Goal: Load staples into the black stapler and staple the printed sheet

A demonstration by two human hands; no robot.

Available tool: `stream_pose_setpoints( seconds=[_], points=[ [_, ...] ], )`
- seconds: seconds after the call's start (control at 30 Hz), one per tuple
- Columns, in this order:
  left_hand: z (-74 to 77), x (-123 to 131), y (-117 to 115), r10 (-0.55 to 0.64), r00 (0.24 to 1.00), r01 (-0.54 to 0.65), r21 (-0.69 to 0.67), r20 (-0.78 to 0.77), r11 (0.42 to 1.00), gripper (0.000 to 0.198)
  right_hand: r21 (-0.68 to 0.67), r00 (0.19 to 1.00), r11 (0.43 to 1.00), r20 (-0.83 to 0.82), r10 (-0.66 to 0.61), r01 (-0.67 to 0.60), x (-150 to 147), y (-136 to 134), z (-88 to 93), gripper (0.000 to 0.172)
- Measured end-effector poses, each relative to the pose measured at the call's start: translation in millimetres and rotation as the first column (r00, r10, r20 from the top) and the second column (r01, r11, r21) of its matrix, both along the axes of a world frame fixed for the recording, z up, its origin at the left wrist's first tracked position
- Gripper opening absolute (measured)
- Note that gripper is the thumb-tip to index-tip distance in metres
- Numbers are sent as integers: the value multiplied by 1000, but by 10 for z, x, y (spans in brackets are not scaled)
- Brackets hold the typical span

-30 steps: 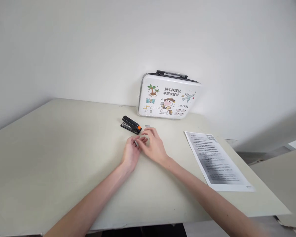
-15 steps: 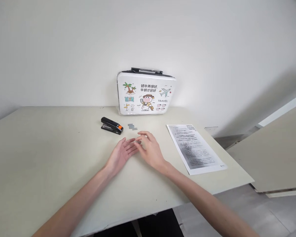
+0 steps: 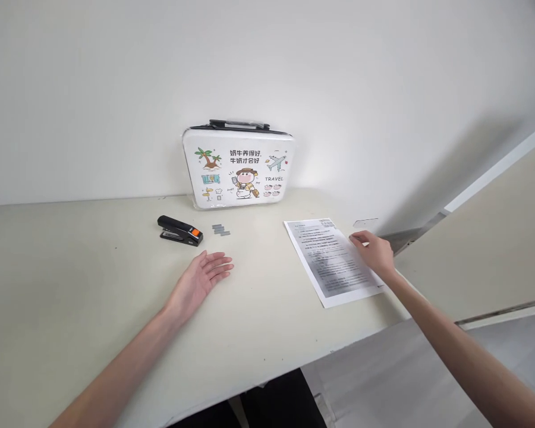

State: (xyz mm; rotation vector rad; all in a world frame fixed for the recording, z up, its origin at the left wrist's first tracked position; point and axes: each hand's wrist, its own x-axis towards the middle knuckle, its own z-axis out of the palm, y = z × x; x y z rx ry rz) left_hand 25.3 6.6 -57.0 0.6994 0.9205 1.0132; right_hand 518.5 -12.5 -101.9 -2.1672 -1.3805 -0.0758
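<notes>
My left hand (image 3: 205,276) rests palm up over the table with its fingers spread, holding nothing. Just beyond it lie several short grey staple strips (image 3: 221,229). Left of those sits a black stapler (image 3: 181,230) with an orange patch, its jaw slightly raised. At the right, my right hand (image 3: 374,252) is in a pinch over the right edge of a printed sheet of paper (image 3: 330,294). A small greyish sliver shows at its fingertips, too small to name. Whether the fingers touch the paper, I cannot tell.
A white case (image 3: 241,169) with cartoon prints and a black handle stands upright against the wall (image 3: 241,59). The front edge of the pale table (image 3: 249,333) runs above my dark-clothed legs. A pale panel (image 3: 481,255) stands beyond the table's right side.
My right hand has left my left palm and moved right to the paper's edge. My left hand stays open. The whole view has shifted a little to the right.
</notes>
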Motion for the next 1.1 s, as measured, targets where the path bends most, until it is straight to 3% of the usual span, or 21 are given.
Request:
stream_pose_setpoints(
  seconds=[0.1,0.33,0.47,0.57,0.7,0.83,1.1],
  points=[
    [5,4,6,-13,1000,13,12,-12,1000,33,-38,996,997,64,-60,62,191,50,-71,39],
    [-18,-18,42,-52,998,53,36,-28,998,33,-43,996,999,83,-24,28,273,75,-123,38],
    [-54,-36,56,-66,997,68,44,-29,997,32,55,994,998,103,26,-32,220,-113,-158,43],
    [-81,-46,57,-75,996,78,52,-46,996,33,74,985,986,100,142,-150,69,-359,-151,47],
    [-111,-51,51,-92,994,96,73,-63,993,34,-5,939,941,64,338,-339,-175,-673,-107,51],
    [-112,-33,32,-100,992,107,87,-76,990,32,-135,897,894,60,439,-428,-301,-831,-135,59],
    [-93,-26,-2,-107,988,123,158,-106,980,31,-247,872,877,171,459,-413,-361,-843,-276,63]
  ],
)
